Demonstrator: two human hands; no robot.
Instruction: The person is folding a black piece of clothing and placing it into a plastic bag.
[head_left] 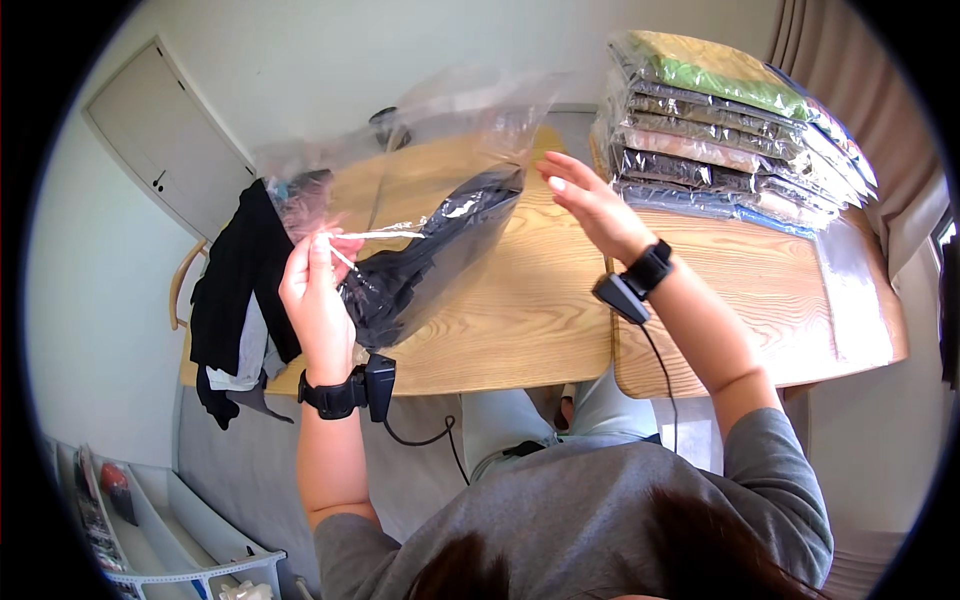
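A clear plastic bag (515, 125) is held up above the wooden table, its upper part puffed out and blurred. Inside it a dark folded garment (385, 290) slants from lower left to upper right. My left hand (318, 285) pinches the gathered, whitish edge of the bag at its left side. Just beyond the bag's right side is my right hand (595, 205), fingers stretched out and thumb apart, with nothing in it. Both wrists wear black straps with small cabled devices.
A tall stack of bagged folded garments (710, 140) stands on the right table (690, 290). Clear plastic sheeting (850, 290) lies at its right end. Black and grey clothes (235, 290) hang over the left table edge, beside a wooden chair (178, 285). A divided storage bin (175, 520) sits lower left.
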